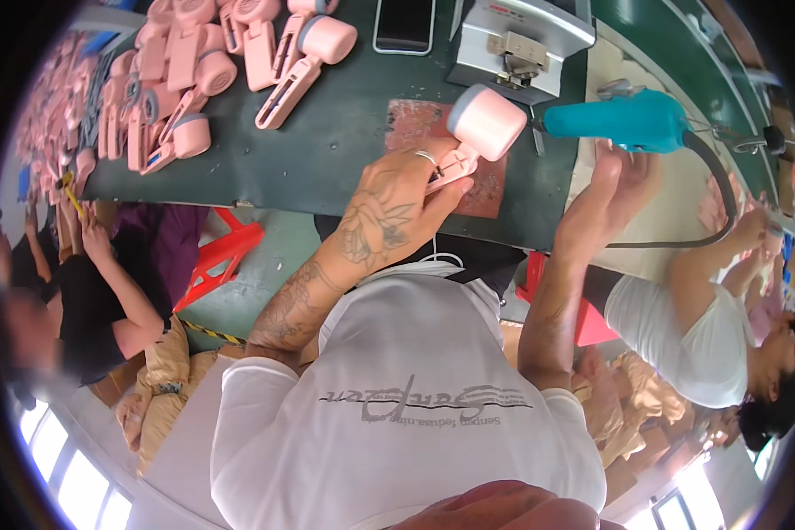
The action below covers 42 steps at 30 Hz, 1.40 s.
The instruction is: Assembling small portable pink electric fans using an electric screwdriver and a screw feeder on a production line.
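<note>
My left hand (406,190), with a ring on one finger, is closed around the slotted handle of a pink handheld fan (490,122). The fan's round head has a grey band and tilts up to the right, over a worn reddish mat (406,119) on the dark green bench. At my right, a teal electric screwdriver (618,121) lies level with its bit toward the fan, apart from it. My right hand (614,190) is slightly blurred and grips the screwdriver from below; part of its fingers is hidden behind the tool.
Several pink fans (177,79) are piled at the left of the bench (327,168). A phone (404,25) and a grey metal machine (521,53) stand at the back. The screwdriver's cable (724,194) loops at the right. Co-workers sit on both sides, near red stools (221,252).
</note>
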Each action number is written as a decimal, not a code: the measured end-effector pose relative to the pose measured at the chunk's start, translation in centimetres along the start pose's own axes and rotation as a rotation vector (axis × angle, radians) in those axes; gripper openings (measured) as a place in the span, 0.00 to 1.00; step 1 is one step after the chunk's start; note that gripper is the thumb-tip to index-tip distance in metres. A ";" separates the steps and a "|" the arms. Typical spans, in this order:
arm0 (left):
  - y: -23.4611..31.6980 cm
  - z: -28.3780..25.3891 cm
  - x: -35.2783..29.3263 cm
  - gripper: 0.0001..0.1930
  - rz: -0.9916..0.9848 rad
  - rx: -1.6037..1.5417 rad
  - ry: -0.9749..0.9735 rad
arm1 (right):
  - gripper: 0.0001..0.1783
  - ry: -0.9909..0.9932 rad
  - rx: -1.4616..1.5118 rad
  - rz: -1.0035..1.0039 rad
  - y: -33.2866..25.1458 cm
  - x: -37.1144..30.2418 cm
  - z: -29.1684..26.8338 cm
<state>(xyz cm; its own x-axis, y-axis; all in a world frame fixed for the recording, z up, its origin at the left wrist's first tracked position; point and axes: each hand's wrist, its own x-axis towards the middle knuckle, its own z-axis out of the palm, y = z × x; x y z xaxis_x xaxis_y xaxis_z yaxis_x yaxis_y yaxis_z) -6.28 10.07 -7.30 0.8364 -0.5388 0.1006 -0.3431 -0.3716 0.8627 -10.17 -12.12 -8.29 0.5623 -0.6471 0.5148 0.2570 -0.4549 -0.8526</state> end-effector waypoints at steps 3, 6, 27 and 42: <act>-0.6 0.4 0.1 0.16 0.145 0.134 0.076 | 0.35 -0.119 0.282 0.139 -0.7 1.8 2.1; -0.4 0.1 0.2 0.16 0.143 0.210 0.068 | 0.32 -0.133 0.210 0.238 -0.3 2.0 1.5; -3.2 2.2 6.0 0.16 0.419 0.257 -0.127 | 0.46 -0.165 0.568 0.328 -4.3 3.7 -0.3; -4.3 2.9 5.2 0.23 0.392 0.328 -0.090 | 0.28 -0.305 0.404 -0.068 0.5 6.3 9.3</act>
<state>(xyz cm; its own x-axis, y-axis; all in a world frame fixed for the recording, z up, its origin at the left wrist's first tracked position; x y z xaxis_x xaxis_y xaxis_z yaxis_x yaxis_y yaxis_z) -1.70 6.69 -11.93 0.5834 -0.7422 0.3297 -0.7511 -0.3386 0.5667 0.84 -10.71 -6.28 0.7224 -0.3886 0.5720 0.5505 -0.1774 -0.8158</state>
